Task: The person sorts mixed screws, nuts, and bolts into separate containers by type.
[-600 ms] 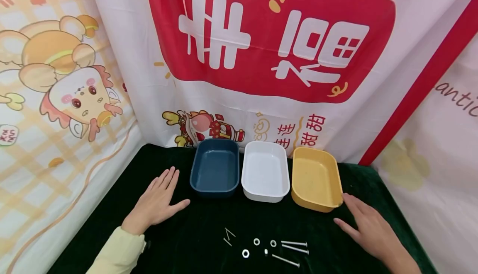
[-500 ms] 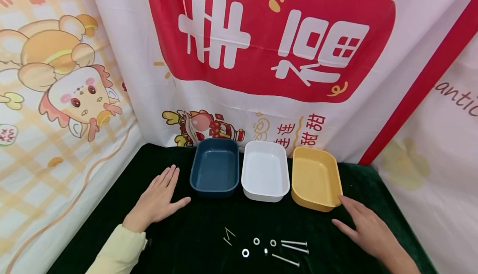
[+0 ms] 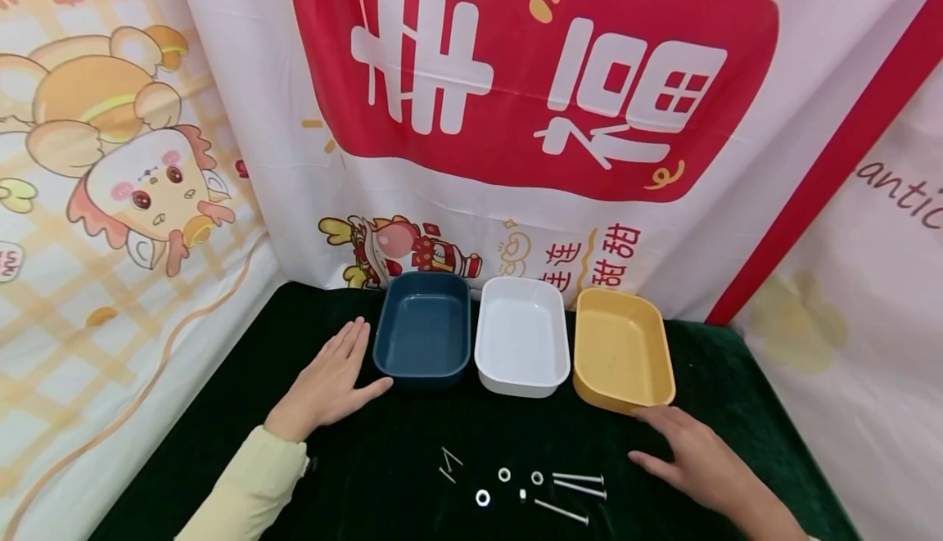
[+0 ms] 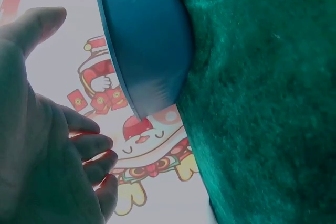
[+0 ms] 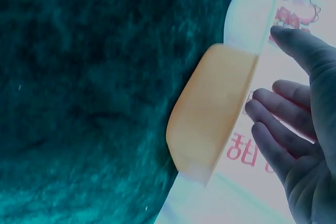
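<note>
My left hand (image 3: 327,381) hovers with extended fingers beside the left side of a dark blue tray (image 3: 422,328); nothing is in it. In the left wrist view a gap shows between those fingers and the blue tray (image 4: 149,40). On the other side, my right hand (image 3: 692,455) is just in front of the near right corner of a yellow tray (image 3: 622,349), its fingers loosely bent and holding nothing. A white tray (image 3: 523,336) stands between the other two. Nearer me lie several hex nuts (image 3: 482,498), several long screws (image 3: 561,511) and a few thin nails (image 3: 452,457).
Dark green velvet cloth (image 3: 398,484) covers the table. A printed white and red curtain (image 3: 530,74) rises right behind the trays, and patterned cloth (image 3: 125,197) hangs along the left side. Another pale cloth (image 3: 869,279) borders the right.
My left hand has moved right and slightly away from me, closer to the blue tray. My right hand has moved left along the yellow tray's near corner. Trays and hardware keep their places.
</note>
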Demonstrator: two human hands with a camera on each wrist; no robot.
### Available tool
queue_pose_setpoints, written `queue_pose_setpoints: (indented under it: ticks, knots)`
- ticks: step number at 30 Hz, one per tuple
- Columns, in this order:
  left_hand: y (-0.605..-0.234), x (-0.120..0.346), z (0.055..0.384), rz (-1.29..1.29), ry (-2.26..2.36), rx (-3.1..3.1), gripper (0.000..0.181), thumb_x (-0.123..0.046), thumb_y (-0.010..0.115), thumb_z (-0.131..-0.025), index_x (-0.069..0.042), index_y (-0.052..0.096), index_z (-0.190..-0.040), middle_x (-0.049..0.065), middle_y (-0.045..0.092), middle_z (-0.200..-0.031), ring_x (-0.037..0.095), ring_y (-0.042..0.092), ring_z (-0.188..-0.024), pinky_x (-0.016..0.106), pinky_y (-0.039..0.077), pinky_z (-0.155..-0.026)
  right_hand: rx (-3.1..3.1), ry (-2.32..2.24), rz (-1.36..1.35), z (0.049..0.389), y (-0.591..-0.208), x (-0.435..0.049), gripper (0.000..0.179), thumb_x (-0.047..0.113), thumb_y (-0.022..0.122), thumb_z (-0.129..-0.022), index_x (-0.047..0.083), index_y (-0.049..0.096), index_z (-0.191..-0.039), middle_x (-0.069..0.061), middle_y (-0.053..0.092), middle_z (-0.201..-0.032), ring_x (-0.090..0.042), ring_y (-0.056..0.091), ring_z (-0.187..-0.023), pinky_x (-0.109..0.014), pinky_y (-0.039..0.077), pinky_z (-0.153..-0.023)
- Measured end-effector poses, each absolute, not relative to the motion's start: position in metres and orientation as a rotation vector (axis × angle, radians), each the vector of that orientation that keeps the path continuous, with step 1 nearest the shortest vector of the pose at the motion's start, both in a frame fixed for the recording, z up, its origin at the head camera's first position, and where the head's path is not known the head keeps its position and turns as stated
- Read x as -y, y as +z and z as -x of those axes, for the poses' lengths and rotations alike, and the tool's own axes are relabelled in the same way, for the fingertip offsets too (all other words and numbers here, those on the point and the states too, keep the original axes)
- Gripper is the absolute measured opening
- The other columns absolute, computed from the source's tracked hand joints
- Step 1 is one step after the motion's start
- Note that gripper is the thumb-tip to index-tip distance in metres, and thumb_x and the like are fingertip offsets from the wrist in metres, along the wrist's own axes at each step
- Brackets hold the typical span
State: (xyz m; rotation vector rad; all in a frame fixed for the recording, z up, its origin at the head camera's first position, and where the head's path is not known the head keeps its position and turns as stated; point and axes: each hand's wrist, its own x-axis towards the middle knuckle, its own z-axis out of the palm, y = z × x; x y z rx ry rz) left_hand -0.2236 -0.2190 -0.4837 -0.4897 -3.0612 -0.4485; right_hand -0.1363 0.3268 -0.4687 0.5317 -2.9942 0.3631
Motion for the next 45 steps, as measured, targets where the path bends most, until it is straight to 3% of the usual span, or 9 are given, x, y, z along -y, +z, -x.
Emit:
queue_pose_setpoints:
  ticks: [14, 31, 45]
  knots:
    - [-0.488, 0.203, 0.233, 0.487, -0.503, 3.070, 0.105, -0.069, 0.054, -0.100, 0.003, 0.015, -0.167, 0.021, 0.010, -0.177, 0.042, 0.013, -0.164, 0.060, 0.016, -0.132, 3.203, 0.514, -0.929, 0.142, -0.475, -0.301, 0.032, 0.043, 0.080, -0.092, 0.022, 0.075, -0.116, 0.009, 0.073, -0.107, -0.002, 0.067, -0.092, -0.032, 0.063, -0.080]
    - [-0.501, 0.192, 0.236, 0.496, -0.504, 3.077, 0.103, -0.066, 0.056, -0.101, 0.003, 0.017, -0.167, 0.021, 0.010, -0.177, 0.042, 0.012, -0.165, 0.061, 0.017, -0.132, 3.250, 0.574, -1.000, 0.134, -0.494, -0.289, 0.022, 0.035, 0.081, -0.092, 0.027, 0.075, -0.111, 0.017, 0.067, -0.100, 0.006, 0.059, -0.083, -0.023, 0.057, -0.071]
    - [-0.510, 0.190, 0.240, 0.490, -0.476, 3.093, 0.103, -0.072, 0.045, -0.102, 0.002, 0.017, -0.167, 0.020, 0.010, -0.177, 0.041, 0.012, -0.165, 0.061, 0.018, -0.132, 3.259, 0.458, -1.014, 0.130, -0.498, -0.287, 0.017, 0.031, 0.082, -0.090, 0.028, 0.076, -0.105, 0.018, 0.065, -0.092, 0.006, 0.055, -0.079, -0.020, 0.056, -0.069]
